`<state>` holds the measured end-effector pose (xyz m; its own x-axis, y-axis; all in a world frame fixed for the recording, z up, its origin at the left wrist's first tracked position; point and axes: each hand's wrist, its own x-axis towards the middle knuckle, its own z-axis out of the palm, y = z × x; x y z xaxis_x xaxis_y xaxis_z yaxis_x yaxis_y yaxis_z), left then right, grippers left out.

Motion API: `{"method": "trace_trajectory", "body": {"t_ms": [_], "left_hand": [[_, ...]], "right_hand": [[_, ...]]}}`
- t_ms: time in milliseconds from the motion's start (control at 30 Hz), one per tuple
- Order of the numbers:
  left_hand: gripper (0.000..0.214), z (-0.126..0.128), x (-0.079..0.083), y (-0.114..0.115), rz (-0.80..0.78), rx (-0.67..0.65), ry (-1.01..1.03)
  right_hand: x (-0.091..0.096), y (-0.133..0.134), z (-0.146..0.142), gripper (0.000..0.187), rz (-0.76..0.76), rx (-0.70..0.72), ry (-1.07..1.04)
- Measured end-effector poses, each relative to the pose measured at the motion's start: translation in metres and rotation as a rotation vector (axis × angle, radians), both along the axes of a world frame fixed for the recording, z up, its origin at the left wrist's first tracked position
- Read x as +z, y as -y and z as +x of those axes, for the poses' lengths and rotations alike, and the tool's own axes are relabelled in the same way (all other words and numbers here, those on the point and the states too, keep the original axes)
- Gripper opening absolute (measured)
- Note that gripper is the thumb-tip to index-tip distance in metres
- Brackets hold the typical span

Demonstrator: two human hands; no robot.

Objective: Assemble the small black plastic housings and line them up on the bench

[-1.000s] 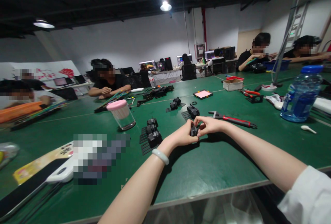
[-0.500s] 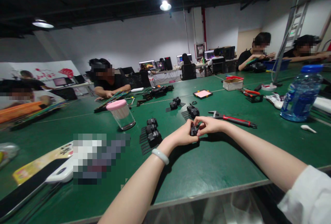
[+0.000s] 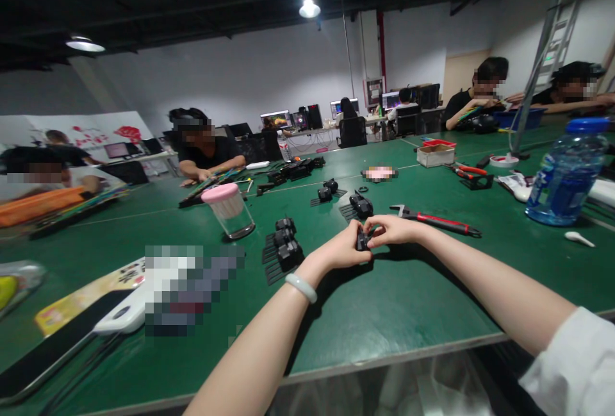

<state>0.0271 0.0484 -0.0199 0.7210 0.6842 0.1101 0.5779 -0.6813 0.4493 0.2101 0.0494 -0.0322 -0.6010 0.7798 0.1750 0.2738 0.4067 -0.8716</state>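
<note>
My left hand [image 3: 343, 247] is closed around a small black plastic part [image 3: 362, 240] just above the green table. From the other side, my right hand [image 3: 394, 230] pinches at the same part with thumb and fingertips. Fingers cover much of it, so its exact kind is hidden. Right behind my hands lies a black piece with thin comb-like prongs [image 3: 360, 204]. Several similar black pronged pieces [image 3: 287, 243] sit in a row left of my left forearm, and another small group [image 3: 328, 190] lies farther back.
An adjustable wrench [image 3: 439, 222] with a red and black handle lies beyond my right hand. A pink-lidded clear cup [image 3: 230, 214] stands left, a blue-capped bottle [image 3: 564, 175] right. A small box [image 3: 435, 154] sits farther back. Co-workers sit around the table [image 3: 384, 313].
The view has shifted slightly, so the scene sits a little farther right. Both hands stay on the small black part, with only slight finger movement.
</note>
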Motion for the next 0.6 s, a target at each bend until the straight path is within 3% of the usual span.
{"method": "trace_trajectory", "body": {"t_ms": [600], "left_hand": [[0.045, 0.0015, 0.0013, 0.002, -0.018, 0.001, -0.002]], "right_hand": [[-0.0005, 0.0002, 0.0008, 0.03, -0.012, -0.036, 0.084]]}}
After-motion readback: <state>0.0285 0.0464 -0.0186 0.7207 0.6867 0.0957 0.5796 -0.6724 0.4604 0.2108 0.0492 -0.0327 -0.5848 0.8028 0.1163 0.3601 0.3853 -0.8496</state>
